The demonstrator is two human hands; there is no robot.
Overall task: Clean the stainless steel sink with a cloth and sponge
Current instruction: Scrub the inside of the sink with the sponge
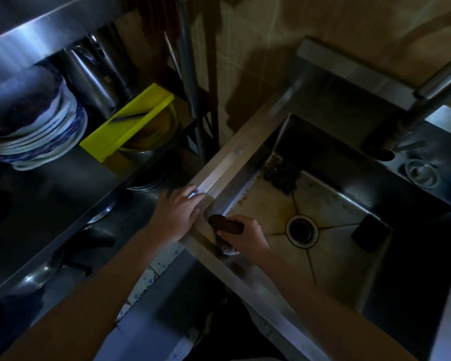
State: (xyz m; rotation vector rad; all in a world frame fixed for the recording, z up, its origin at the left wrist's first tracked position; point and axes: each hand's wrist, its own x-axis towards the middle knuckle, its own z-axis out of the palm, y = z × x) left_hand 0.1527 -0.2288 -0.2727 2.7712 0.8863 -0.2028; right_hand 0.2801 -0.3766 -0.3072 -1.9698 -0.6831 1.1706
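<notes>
Right hand [241, 237], grip curled round dark sponge [225, 225] jutting leftward, against sink wall [223, 203]

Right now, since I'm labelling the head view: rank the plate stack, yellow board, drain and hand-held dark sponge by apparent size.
1. plate stack
2. yellow board
3-4. drain and dark sponge look alike; the right hand hides part of the sponge, so I won't rank them.
</notes>
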